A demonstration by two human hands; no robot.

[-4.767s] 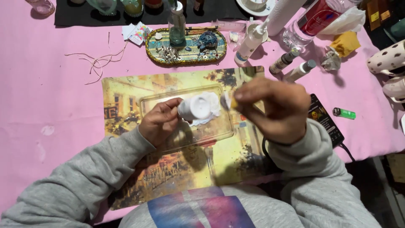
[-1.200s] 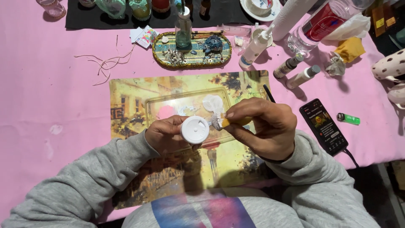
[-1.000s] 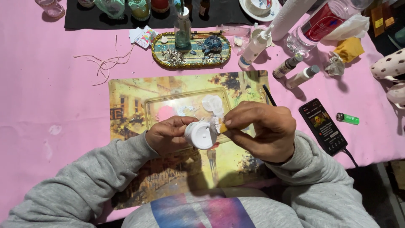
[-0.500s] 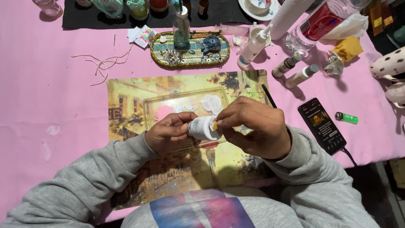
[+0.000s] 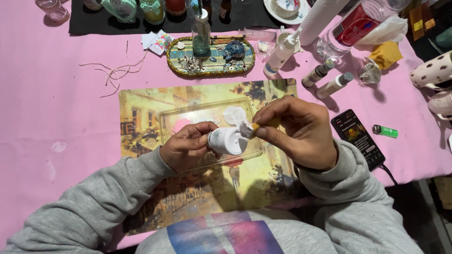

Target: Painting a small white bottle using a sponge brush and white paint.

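My left hand [image 5: 186,146] grips a small white-painted jar [image 5: 227,140]. My right hand [image 5: 301,134] pinches a yellow-handled brush [image 5: 256,126], its white-loaded tip touching the jar.

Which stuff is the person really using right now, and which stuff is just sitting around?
In use:
left hand, holding the small white jar
right hand, pinching a white-tipped dabber against the jar
clear plastic tray with white paint, on the picture placemat

Lying about:
phone
green lighter
glittery oval tray
pump bottle
loose string
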